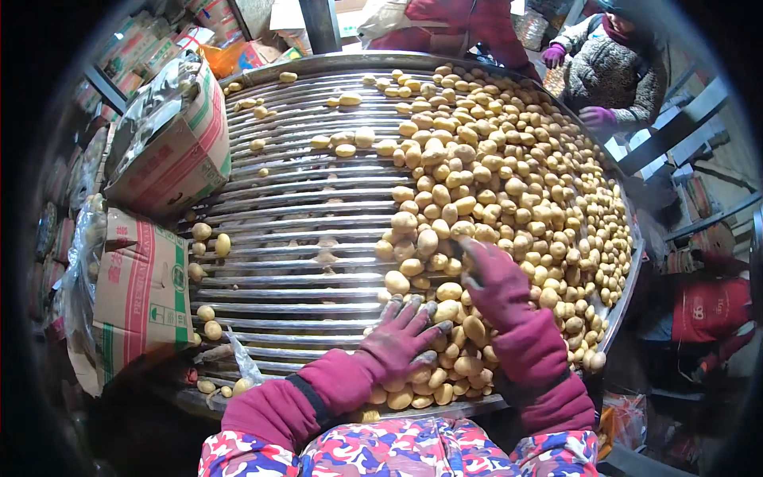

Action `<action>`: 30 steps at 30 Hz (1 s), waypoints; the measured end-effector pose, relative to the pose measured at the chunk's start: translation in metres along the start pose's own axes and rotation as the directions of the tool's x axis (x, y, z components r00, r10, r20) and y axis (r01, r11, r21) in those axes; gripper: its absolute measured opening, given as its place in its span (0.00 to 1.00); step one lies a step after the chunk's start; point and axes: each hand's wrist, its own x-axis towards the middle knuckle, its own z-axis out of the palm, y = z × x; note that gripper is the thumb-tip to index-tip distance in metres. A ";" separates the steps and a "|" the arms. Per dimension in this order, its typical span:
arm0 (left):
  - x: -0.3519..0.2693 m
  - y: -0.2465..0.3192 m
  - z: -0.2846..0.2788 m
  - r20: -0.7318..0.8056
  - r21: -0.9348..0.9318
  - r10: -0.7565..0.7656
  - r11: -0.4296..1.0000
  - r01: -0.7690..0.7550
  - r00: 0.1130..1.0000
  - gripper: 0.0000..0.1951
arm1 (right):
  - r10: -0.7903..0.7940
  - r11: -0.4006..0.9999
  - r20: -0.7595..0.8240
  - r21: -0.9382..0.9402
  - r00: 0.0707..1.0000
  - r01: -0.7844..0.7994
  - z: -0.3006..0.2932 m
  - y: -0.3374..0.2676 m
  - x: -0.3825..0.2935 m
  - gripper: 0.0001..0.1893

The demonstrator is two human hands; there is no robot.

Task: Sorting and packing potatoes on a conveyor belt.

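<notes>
My left hand (402, 340), in a purple glove with grey fingertips, rests palm down at the near edge of the potato pile (506, 197). Its fingers are spread over potatoes and metal bars, holding nothing. Further right and forward, my right hand (493, 277) in a matching glove reaches in among the potatoes, fingers bent downward. Whether it grips one is hidden by the glove. The potatoes cover the right side of a sorting table of parallel metal bars (286, 238).
Two printed cardboard cartons (179, 152) (143, 292) lined with plastic stand along the left side. Several loose potatoes (202, 231) lie beside them. A clear plastic scrap (241, 358) lies near the front left. Co-workers (617, 71) (453, 27) (709, 316) are at the far side and right.
</notes>
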 end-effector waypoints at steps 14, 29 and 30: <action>0.006 0.000 -0.003 -0.043 0.032 0.012 0.999 -0.010 0.999 0.35 | 0.110 0.987 -0.069 0.123 0.991 -0.101 0.030 0.026 0.022 0.26; 0.016 0.010 -0.004 -0.036 0.040 0.021 0.999 -0.019 0.999 0.34 | 0.299 0.944 -0.080 0.170 0.951 -0.283 0.010 0.068 0.009 0.34; 0.015 0.010 -0.004 -0.047 0.045 0.022 0.999 -0.020 0.999 0.34 | 0.234 0.945 -0.154 0.270 0.960 -0.187 -0.006 0.060 -0.012 0.33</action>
